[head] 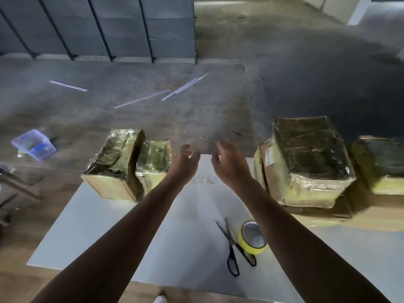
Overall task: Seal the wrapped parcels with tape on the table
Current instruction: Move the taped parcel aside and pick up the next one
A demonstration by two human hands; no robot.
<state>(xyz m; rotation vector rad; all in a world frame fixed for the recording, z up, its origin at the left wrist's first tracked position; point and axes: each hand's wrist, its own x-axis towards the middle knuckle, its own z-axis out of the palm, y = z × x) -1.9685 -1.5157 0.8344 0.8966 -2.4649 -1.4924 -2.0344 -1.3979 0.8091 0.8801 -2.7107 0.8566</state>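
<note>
Two film-wrapped cardboard parcels stand at the white table's (91, 226) far left: a larger one (113, 165) and a smaller one (153, 162) touching it. A big wrapped parcel (306, 162) sits at the far right on flat cardboard, with another (380, 165) beyond it at the frame edge. My left hand (183, 165) and my right hand (227, 162) hover empty over the table's far edge between the parcels, fingers relaxed and spread. A yellow tape roll (251, 237) and black-handled scissors (234, 246) lie near my right forearm.
A clear plastic tub (33, 145) sits on the concrete floor at the left. Thin white strips (166, 92) lie scattered on the floor beyond the table. Grey partition panels (98, 27) stand at the back left. A shoe tip (159, 299) shows at the bottom.
</note>
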